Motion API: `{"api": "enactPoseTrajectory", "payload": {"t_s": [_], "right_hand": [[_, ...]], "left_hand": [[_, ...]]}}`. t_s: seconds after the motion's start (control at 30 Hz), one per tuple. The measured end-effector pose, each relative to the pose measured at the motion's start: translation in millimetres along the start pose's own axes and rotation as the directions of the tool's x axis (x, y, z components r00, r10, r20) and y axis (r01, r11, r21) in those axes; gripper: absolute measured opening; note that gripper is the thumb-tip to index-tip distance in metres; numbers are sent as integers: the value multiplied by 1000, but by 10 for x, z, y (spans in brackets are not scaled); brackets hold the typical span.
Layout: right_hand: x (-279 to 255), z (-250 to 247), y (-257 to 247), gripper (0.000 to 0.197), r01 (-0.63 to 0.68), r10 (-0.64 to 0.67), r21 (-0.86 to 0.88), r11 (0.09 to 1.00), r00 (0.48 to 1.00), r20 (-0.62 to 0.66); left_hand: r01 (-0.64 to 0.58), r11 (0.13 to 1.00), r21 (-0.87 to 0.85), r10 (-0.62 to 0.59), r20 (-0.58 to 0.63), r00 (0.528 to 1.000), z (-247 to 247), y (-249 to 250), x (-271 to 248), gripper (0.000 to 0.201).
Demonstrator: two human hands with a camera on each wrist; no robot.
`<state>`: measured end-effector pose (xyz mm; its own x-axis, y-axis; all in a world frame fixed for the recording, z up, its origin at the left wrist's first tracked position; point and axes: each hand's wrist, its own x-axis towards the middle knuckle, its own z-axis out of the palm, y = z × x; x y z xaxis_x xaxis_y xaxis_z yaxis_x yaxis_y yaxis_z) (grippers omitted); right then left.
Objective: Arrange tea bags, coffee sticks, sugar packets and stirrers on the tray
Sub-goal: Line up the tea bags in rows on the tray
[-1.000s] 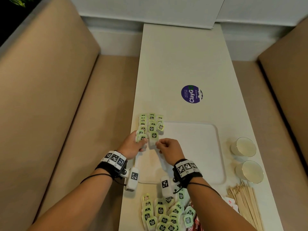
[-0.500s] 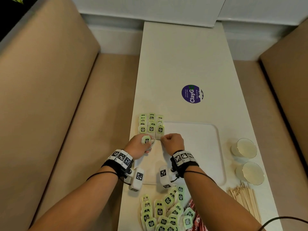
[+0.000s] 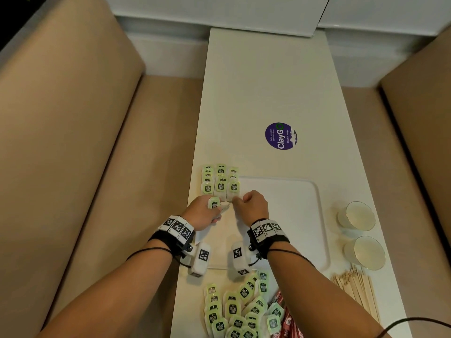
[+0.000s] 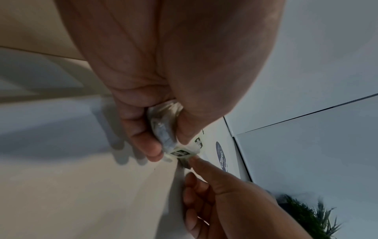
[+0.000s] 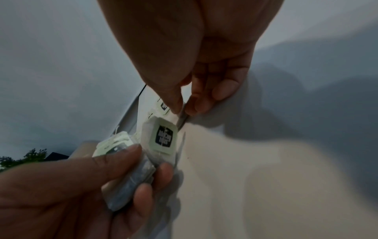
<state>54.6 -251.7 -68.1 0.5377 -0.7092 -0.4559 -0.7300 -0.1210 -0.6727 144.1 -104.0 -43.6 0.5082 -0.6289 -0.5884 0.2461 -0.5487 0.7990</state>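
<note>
From the head view we see the white tray (image 3: 292, 215) on the desk (image 3: 268, 81), with three rows of tea bags (image 3: 220, 182) overlapping at its far-left corner, some lying past the rim. Our left hand (image 3: 202, 213) holds a small stack of tea bags (image 3: 214, 203) just short of those rows, and our right hand (image 3: 252, 206) is curled at the near end of the right-hand row. A loose pile of tea bags (image 3: 239, 311) waits on the desk near us beside red coffee sticks (image 3: 284, 320), with the wooden stirrers (image 3: 358, 291) and two paper cups (image 3: 356, 215) to the right; we cannot make out sugar packets. In the left wrist view our left grip is clamped on the stack, fingers and thumb pressing its sides, while the right forefinger touches the top bag's tag. In the right wrist view the right thumb and forefinger pinch the edge of a placed tea bag (image 5: 163, 105) lying on the tray. To do this step well, we judge we should peel off one bag at a time, keep the stack squeezed so it does not fan out, and lay each bag overlapping the last, square with its row.
</note>
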Motion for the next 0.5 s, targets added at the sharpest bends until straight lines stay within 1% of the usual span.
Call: {"api": "enactPoseTrajectory", "payload": {"t_s": [0.07,0.1,0.17,0.27,0.3,0.33,0.4,0.5], "right_hand": [[-46,-10,19,27,48,-47,-6,999,998,33],[-78,-17,23,23,76,-77,16,997,995,65],[-163,-46,24,10,131,-145,101,986,979,147],[-281,-51,42,39,257,-281,124,958,924,258],[-309,-43,47,41,287,-309,118,951,910,277],[-330,-34,46,38,295,-318,121,948,905,282],[-357,-28,43,22,272,-301,140,952,916,266],[-397,-39,22,4,255,-294,168,952,917,269]], "left_hand": [[-11,1000,4,11,-37,999,-16,0,-23,26],[-17,1000,17,18,-67,998,-28,2,-35,33],[-46,999,22,48,-111,993,-51,-10,-54,40],[-79,996,-32,75,-115,991,-79,-23,-91,45],[-77,995,-55,71,-106,992,-84,-11,-113,47],[-80,994,-79,73,-95,993,-90,-5,-131,49],[-96,991,-97,89,-77,993,-108,5,-171,50],[-134,991,-22,132,-75,988,-167,-20,-232,42]]}}
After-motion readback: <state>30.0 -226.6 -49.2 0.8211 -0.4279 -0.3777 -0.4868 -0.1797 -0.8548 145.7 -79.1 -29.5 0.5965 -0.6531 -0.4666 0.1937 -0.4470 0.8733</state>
